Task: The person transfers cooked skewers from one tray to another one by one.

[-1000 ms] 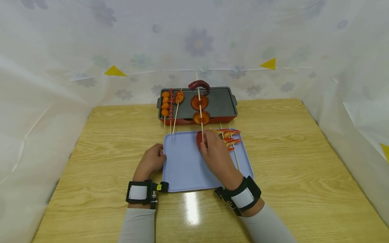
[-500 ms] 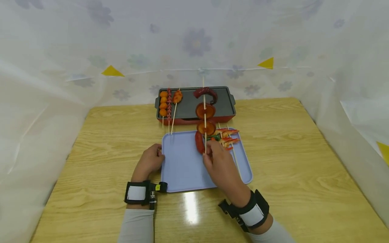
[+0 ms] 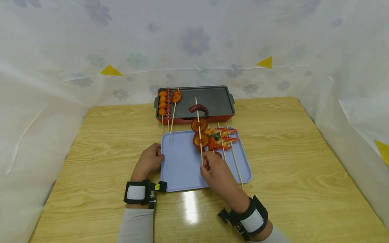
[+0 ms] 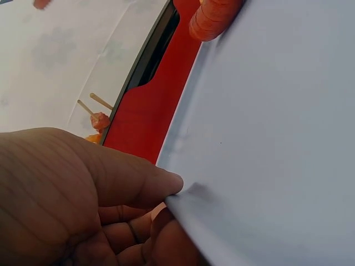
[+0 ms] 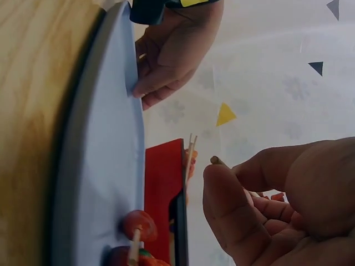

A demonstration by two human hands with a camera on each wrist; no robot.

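Note:
In the head view my right hand (image 3: 219, 173) pinches the lower end of a skewer (image 3: 199, 131). Two round brown slices and a dark red octopus tentacle (image 3: 199, 108) are threaded on it. It hangs over the blue tray (image 3: 182, 165), its tip reaching over the grill's front edge. My left hand (image 3: 149, 159) grips the tray's left rim; in the left wrist view the thumb lies on top and the fingers curl underneath. Several skewers with shrimp (image 3: 229, 139) and other pieces lie on the tray's right side. A red sausage (image 4: 216, 19) on the tray is partly hidden by the held skewer.
Behind the tray stands a red grill with a dark plate (image 3: 212, 99). On its left part lie skewers of orange balls (image 3: 162, 104), small red pieces (image 3: 168, 104) and a browned flat piece (image 3: 176, 96). A pale curtain (image 3: 196, 40) surrounds the wooden table (image 3: 282, 152).
My right hand has drawn the held skewer back toward me, from over the grill to mostly over the tray. It swung right, then left again. My left hand has stayed at the tray's rim.

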